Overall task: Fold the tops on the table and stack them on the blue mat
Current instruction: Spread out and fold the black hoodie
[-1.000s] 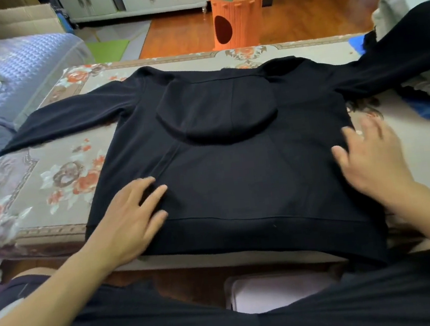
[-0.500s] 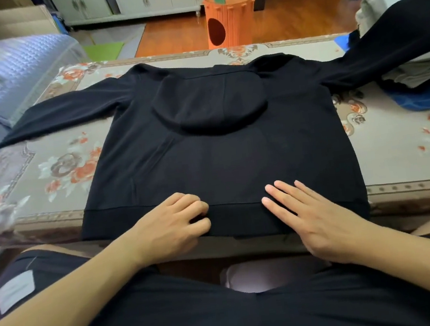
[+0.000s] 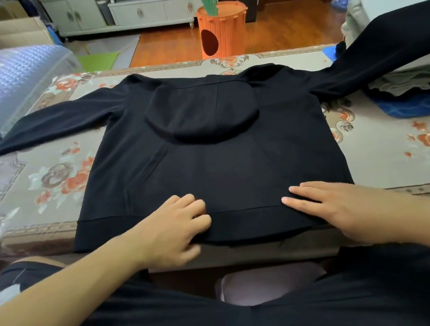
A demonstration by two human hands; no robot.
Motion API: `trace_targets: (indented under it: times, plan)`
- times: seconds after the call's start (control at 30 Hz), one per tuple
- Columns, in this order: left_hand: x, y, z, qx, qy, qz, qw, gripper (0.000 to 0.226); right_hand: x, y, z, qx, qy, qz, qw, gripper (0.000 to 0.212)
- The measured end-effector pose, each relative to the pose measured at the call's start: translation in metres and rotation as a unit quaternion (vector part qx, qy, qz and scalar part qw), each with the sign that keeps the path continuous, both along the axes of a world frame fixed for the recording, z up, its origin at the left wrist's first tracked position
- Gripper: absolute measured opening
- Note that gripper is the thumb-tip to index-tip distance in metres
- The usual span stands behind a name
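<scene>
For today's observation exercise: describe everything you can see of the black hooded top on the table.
The black hooded top looks like soft knit. It lies flat, unfolded, hood down over its back, sleeves outspread, the right one draped over a clothes pile. Its ribbed hem overhangs the near table edge. The left hand grips the hem; the right hand presses flat on it.

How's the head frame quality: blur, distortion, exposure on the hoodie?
Head view: wide-angle bowing curves the table edges; top right corner is smeared; the black hoodie reads nearly flat black, with only faint seams and the hood outline showing; left hand and right hand are evenly lit and fairly sharp.
</scene>
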State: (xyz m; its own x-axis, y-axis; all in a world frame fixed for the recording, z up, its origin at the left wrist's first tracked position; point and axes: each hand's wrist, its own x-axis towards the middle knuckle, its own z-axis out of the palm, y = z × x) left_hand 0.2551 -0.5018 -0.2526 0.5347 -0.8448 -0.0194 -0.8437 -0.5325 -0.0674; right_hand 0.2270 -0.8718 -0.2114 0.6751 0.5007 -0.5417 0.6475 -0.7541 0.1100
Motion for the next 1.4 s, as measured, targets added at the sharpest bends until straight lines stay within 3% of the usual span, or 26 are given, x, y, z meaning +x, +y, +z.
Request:
trace_targets:
  times: [0.07, 0.13, 0.17, 0.23, 0.3, 0.37, 0.43, 0.53, 0.6, 0.67, 0.77, 0.83, 0.93, 1.0, 1.07, 1.13, 1.2, 1.3, 1.4]
  plan:
    - [0.021, -0.008, 0.02, -0.026, 0.134, 0.039, 0.99, 0.033, 0.015, 0.006, 0.024, -0.014, 0.128, -0.048, 0.991, 0.087]
    - [0.056, -0.013, 0.035, -0.101, 0.2, 0.12, 0.967, 0.038, 0.051, 0.019, 0.044, 0.078, 0.194, -0.125, 0.97, 0.066]
    - [0.08, -0.012, 0.038, -0.128, 0.166, 0.164, 0.964, 0.033, 0.078, 0.026, 0.051, 0.154, 0.172, -0.163, 0.959, 0.054]
    - [0.134, -0.003, 0.041, -0.155, 0.061, 0.263, 0.95, 0.017, 0.144, 0.036, 0.053, 0.267, 0.035, -0.216, 0.938, 0.033]
    - [0.187, 0.011, 0.043, -0.206, 0.022, 0.351, 0.913, 0.011, 0.215, 0.046, 0.047, 0.301, -0.089, -0.263, 0.912, 0.031]
    - [0.235, 0.028, 0.049, -0.245, 0.018, 0.418, 0.875, 0.015, 0.28, 0.053, 0.037, 0.314, -0.142, -0.328, 0.879, 0.034]
    - [0.286, 0.047, 0.051, -0.232, 0.001, 0.469, 0.852, 0.022, 0.34, 0.057, 0.03, 0.314, -0.185, -0.357, 0.86, 0.038]
    - [0.372, 0.078, 0.048, -0.181, -0.027, 0.504, 0.844, 0.035, 0.416, 0.064, 0.021, 0.28, -0.184, -0.372, 0.866, 0.05]
    - [0.43, 0.101, 0.039, -0.152, 0.003, 0.54, 0.828, 0.047, 0.455, 0.066, 0.009, 0.244, -0.098, -0.393, 0.881, 0.047]
    - [0.469, 0.117, 0.024, -0.113, 0.064, 0.573, 0.809, 0.054, 0.476, 0.069, 0.001, 0.184, 0.016, -0.437, 0.88, 0.029]
    - [0.491, 0.143, -0.004, -0.059, 0.07, 0.586, 0.805, 0.039, 0.501, 0.073, -0.005, 0.116, 0.072, -0.466, 0.874, 0.026]
    - [0.494, 0.172, -0.009, -0.054, 0.005, 0.614, 0.788, 0.03, 0.521, 0.083, -0.009, 0.081, 0.002, -0.4, 0.913, 0.015]
    - [0.505, 0.228, -0.012, -0.077, -0.018, 0.679, 0.73, 0.029, 0.55, 0.102, -0.022, 0.073, -0.1, -0.345, 0.93, 0.019]
    - [0.508, 0.234, -0.016, -0.098, -0.005, 0.654, 0.75, 0.031, 0.568, 0.109, -0.036, 0.044, -0.123, -0.343, 0.93, 0.029]
    - [0.502, 0.218, -0.021, -0.124, 0.005, 0.576, 0.808, 0.038, 0.575, 0.106, -0.042, 0.048, -0.131, -0.353, 0.925, 0.028]
    - [0.497, 0.209, -0.024, -0.074, -0.014, 0.507, 0.859, 0.04, 0.568, 0.097, -0.043, 0.082, -0.145, -0.382, 0.909, 0.028]
    - [0.495, 0.216, -0.024, -0.026, -0.043, 0.472, 0.88, 0.03, 0.561, 0.093, -0.043, 0.075, -0.159, -0.405, 0.897, 0.04]
    - [0.514, 0.229, -0.008, -0.027, -0.063, 0.523, 0.85, 0.018, 0.561, 0.109, -0.037, 0.11, -0.19, -0.443, 0.869, 0.038]
    - [0.539, 0.219, 0.003, -0.062, -0.094, 0.634, 0.765, 0.038, 0.571, 0.135, -0.033, 0.235, -0.204, -0.436, 0.844, 0.042]
